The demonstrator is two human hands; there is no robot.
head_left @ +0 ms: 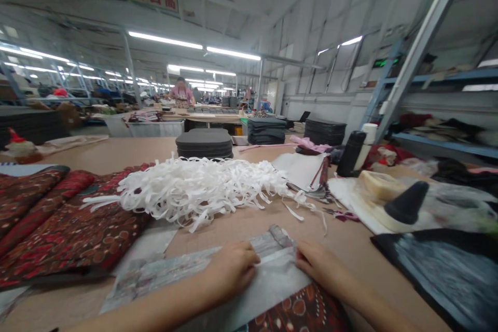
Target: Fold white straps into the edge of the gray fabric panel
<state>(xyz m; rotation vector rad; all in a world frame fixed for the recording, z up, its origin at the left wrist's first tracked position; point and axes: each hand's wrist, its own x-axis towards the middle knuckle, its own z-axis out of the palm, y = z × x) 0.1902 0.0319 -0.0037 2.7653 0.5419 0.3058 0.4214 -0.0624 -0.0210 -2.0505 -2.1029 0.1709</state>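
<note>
Both hands are on a fabric piece [264,275] in front of me. Its pale grey-white underside faces up, and a brown-red patterned part [299,311] shows at the bottom. My left hand [235,267] is closed, its fingers curled onto the middle of the piece. At the right edge, my right hand [317,264] is closed too, thumb and fingers pinching the cloth. Just beyond them lies a large tangled heap of white fabric strips [206,187]. More brown-red patterned fabric [73,223] is laid out to the left.
Dark stacked pads [204,144] stand behind the strips on the brown table [342,254]. Scissors [342,215] lie to the right, near a black cone [408,202] and a black bottle [351,153]. A glue bottle [19,146] stands far left. Another person [181,92] is in the background.
</note>
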